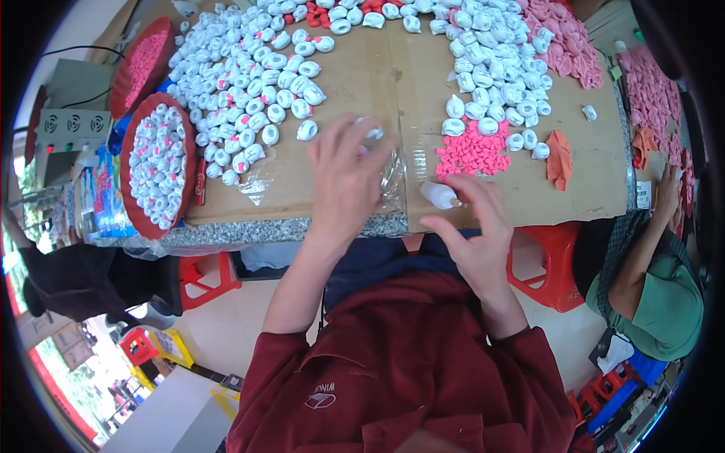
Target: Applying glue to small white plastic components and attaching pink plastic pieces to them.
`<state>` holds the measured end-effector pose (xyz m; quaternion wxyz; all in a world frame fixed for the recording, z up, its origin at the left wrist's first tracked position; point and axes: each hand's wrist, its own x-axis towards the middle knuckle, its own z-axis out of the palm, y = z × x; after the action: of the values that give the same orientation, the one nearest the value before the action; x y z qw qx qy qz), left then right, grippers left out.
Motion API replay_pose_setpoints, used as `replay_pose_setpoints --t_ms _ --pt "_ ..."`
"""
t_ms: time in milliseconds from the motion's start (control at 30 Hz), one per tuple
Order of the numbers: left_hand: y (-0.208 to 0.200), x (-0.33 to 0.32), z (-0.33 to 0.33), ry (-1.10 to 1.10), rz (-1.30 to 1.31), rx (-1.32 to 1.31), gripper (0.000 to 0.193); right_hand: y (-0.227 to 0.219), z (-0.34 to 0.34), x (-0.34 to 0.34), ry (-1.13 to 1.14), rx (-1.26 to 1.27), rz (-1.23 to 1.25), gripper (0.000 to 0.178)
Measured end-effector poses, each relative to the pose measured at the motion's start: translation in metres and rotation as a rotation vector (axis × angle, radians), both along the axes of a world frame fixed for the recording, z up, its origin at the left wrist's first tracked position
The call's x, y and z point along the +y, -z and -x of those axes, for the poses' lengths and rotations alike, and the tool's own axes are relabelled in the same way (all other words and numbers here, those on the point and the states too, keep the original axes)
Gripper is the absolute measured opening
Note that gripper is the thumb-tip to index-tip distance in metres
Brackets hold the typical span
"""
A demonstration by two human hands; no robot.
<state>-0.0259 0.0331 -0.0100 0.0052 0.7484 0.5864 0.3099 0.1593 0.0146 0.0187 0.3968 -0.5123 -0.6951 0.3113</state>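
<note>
White small bottle [438, 195] is being pinched by right hand [472, 234], long axis left-right, nozzle pointing right; left hand [343, 177], fingers spread, is being held over clear plastic bag [393, 181] just left of it

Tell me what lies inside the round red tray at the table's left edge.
The round red tray holds a heap of small white pieces with pink spots. Its floor beneath them is covered.

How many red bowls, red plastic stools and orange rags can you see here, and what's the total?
Red bowls: 2 (the second)
Red plastic stools: 2 (the second)
Orange rags: 2 (the second)
Total: 6
</note>
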Motion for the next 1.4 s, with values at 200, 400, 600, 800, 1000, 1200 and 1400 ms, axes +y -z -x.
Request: replay_pose_setpoints --t_ms 200,400,600,800,1000,1200,1400 --pt "-0.019 0.027 0.001 -0.167 -0.117 0.049 0.020 0.010 -0.003 0.003 -0.045 -0.030 -0.079 0.030" --pt "-0.020 0.054 -0.059 0.052 0.231 -0.338 0.024 0.006 -0.020 -0.004 0.017 0.160 -0.029 0.025" --pt "-0.016 0.053 -0.053 0.027 0.271 -0.451 0.018 0.011 -0.040 -0.006 0.042 0.227 0.088 0.028" --pt "-0.011 0.032 -0.035 0.132 0.109 -0.309 0.016 0.012 -0.050 -0.004 0.073 0.155 0.080 0.031" --pt "-0.011 0.002 -0.029 0.051 0.554 -1.526 0.017 0.004 -0.053 -0.007 0.029 0.360 0.141 0.033" --pt "-0.014 -0.020 -0.027 0.240 0.774 -1.949 0.024 0.000 -0.050 -0.007 -0.012 0.399 0.085 0.036" --pt "-0.007 -0.031 -0.028 0.231 0.728 -1.993 0.022 -0.005 -0.047 -0.011 -0.065 0.337 0.021 0.033"
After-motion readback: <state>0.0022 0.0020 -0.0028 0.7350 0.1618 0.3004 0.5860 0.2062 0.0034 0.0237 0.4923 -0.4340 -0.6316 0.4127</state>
